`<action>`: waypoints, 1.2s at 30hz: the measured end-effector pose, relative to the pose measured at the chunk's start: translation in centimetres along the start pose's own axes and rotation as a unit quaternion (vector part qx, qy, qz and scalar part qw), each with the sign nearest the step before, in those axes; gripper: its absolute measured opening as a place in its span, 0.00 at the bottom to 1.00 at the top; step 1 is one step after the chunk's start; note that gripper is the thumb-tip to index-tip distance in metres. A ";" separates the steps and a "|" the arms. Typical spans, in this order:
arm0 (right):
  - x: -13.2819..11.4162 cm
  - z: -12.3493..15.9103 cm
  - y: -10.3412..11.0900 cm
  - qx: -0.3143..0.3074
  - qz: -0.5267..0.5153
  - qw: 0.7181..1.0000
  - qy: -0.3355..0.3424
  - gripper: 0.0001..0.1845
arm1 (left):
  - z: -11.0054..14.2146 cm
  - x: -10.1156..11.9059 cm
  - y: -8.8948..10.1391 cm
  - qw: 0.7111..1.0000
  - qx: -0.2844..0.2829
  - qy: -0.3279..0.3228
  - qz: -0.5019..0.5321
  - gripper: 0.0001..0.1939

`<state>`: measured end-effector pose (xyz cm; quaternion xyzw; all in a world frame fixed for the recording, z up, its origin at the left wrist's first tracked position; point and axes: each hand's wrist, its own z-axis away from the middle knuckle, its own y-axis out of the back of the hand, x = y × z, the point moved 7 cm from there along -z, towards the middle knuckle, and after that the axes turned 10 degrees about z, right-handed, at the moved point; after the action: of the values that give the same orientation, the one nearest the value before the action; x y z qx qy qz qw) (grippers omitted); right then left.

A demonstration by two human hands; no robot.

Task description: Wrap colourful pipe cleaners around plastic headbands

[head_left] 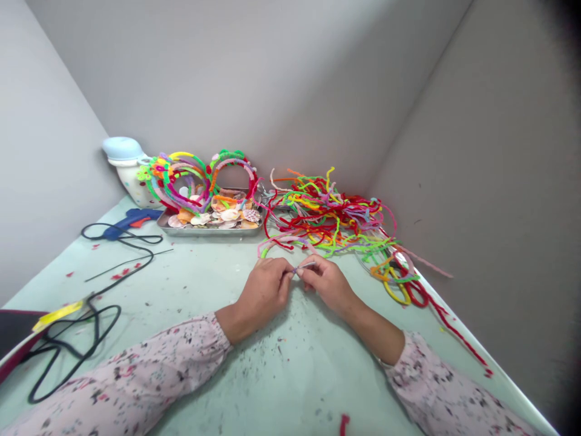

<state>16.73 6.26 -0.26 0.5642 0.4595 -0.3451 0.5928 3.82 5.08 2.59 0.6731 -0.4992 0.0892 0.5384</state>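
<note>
My left hand and my right hand meet over the middle of the table, both closed in a pinch. Between their fingertips is a thin lilac pipe cleaner, its end sticking out over my right fingers. Just beyond my knuckles arcs a headband wrapped in pink and green pipe cleaner. Its lower ends are hidden behind my hands, so I cannot tell whether my fingers also grip it. Behind it, to the right, lies a tangled heap of coloured pipe cleaners.
A metal tray at the back holds shells, with wrapped headbands on top. Left of it are a blue-lidded white bottle, a blue glue gun and a looping black cord. Yellow-handled scissors lie right.
</note>
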 end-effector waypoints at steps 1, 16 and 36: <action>0.0 0.0 0.0 -0.001 -0.001 1.000 -0.002 0.07 | 0.0 0.0 0.0 1.000 0.000 -0.002 -0.002 0.06; -0.1 0.0 0.1 0.012 -0.022 1.000 -0.012 0.08 | -0.1 0.1 0.1 1.000 0.000 0.023 0.017 0.07; -0.3 0.2 -0.1 0.001 -0.001 0.999 0.046 0.05 | -0.1 -0.1 0.2 0.999 0.000 0.041 0.031 0.05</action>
<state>16.55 5.98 -0.01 0.5797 0.4864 -0.3196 0.5703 3.70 5.26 2.73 0.6534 -0.4971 0.1333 0.5552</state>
